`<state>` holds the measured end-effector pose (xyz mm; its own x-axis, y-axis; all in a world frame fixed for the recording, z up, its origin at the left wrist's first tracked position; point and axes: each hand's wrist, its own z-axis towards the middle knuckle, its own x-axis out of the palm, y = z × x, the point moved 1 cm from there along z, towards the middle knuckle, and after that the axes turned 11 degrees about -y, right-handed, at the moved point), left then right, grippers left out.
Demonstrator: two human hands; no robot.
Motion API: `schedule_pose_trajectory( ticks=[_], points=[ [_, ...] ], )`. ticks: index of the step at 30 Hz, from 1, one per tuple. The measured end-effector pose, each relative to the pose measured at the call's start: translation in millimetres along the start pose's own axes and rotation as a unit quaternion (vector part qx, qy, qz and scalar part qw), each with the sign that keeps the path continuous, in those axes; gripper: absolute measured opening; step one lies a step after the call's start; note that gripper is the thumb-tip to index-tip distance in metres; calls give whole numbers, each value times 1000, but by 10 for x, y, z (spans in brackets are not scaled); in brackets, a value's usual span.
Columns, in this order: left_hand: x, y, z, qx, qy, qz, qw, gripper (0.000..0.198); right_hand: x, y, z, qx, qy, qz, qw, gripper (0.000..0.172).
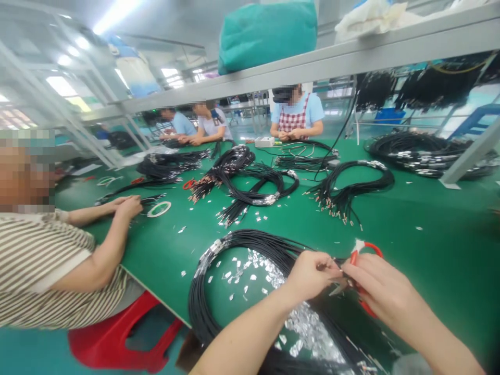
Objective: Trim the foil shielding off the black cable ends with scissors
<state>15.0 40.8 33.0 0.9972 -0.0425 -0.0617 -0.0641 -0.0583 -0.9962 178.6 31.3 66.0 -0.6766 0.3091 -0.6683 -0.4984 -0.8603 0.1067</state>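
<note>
Scissors with red handles (374, 247) are in my right hand (386, 286), which is closed around them, their blades pointing left. My left hand (312, 273) is pinched just left of the blades, on the end of a thin black cable; the fingers partly cover it. The two hands almost meet. Under and beside them lies a large coil of black cables (200, 307), wrapped in silvery foil at its upper left. Foil scraps (308, 325) are strewn inside the coil and below my hands.
More cable bundles (250, 195) lie on the green table (441, 239). At left a person in a striped shirt (50, 265) handles cables beside a roll of white tape (159, 209). Other people sit across. A shelf (339, 57) spans overhead; its post (469, 153) stands right.
</note>
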Motion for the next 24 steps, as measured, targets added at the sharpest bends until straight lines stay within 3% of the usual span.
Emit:
schedule_pose_trajectory(
  ticks=[6,12,17,24],
  points=[
    [-168,0,-84,38,42,33,998,18,112,151,35,-47,61,-59,995,31],
    [-171,93,-62,47,91,70,992,4,83,274,16,-70,86,-81,991,33],
    [-192,81,-60,53,145,140,978,4,96,314,-54,-58,122,-69,988,29],
    [-307,29,-143,50,194,121,972,7,127,341,-49,-29,199,-18,979,32]
  ],
)
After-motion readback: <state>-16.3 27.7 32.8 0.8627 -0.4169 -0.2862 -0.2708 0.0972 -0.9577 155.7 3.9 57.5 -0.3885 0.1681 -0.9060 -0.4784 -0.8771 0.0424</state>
